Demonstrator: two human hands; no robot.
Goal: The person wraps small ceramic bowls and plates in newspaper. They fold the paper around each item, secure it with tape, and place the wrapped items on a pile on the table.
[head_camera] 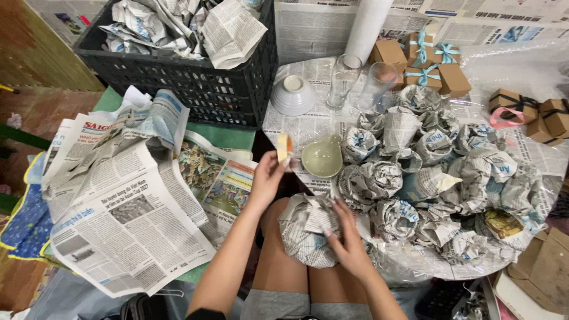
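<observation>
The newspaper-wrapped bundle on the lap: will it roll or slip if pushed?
The bundle looks rounded, so it may roll off the knees. Its crumpled paper probably grips rather than slips. The right hand steadies it; loose folds could unwrap if lifted by the paper.

A round newspaper-wrapped bundle (308, 228) rests on the person's lap, under the right hand (349, 246). The left hand (269, 175), left of a pale green ceramic bowl (322, 159), holds up a small roll of tape (284, 148). Right of the bowl lies a heap of wrapped bundles (438, 178). Behind stand two clear glasses (358, 80); a black plastic crate (178, 71) sits to their left, loose newspaper sheets (118, 201) before it.
</observation>
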